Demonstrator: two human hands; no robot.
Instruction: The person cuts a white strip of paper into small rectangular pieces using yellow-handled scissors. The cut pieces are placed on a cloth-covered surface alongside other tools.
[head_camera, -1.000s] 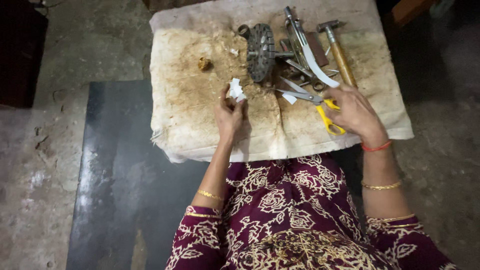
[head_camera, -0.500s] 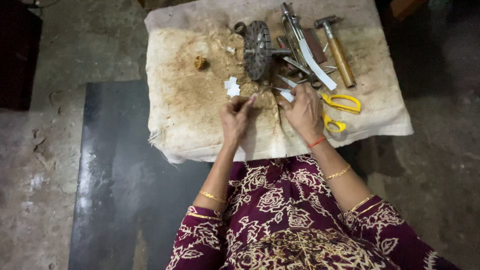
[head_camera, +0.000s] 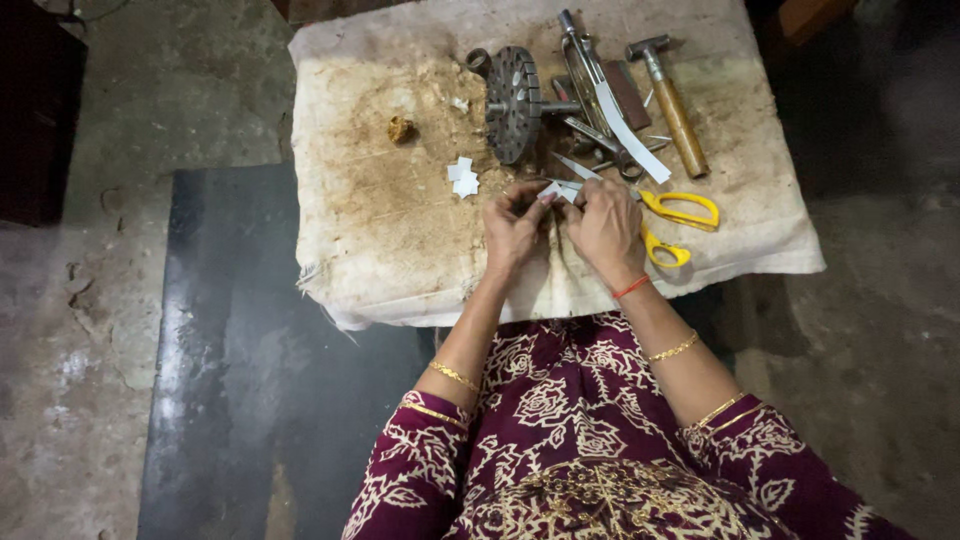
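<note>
Head view. I look straight down on a low surface (head_camera: 400, 250) draped in a stained, off-white cloth. My left hand (head_camera: 515, 228) and right hand (head_camera: 605, 225) meet near the middle of the surface, fingertips pressed together in a two-handed pinch on a small white paper piece (head_camera: 556, 189); held at both ends this way, the piece seems steadied for fine fingertip work, though I cannot tell whether it is being folded or only gripped. It sits just above the cloth at 12 o'clock from the knuckles.

At 10 o'clock from the left hand lies a little stack of white cut pieces (head_camera: 462, 177), apart from the tools, probably so that it stays clean and easy to reach. Farther out at 10 o'clock sits a small brown lump (head_camera: 401, 129).

At 3 o'clock from the right hand, the yellow-handled scissors (head_camera: 678, 222) lie flat with handles toward me, touching nothing I hold. At 12 o'clock stand a round toothed metal wheel (head_camera: 513, 103), a long white strip (head_camera: 630, 133) across dark metal tools, and a wooden-handled hammer (head_camera: 672, 103) at 1 o'clock, all grouped along the far edge, leaving the near cloth as working room.
</note>
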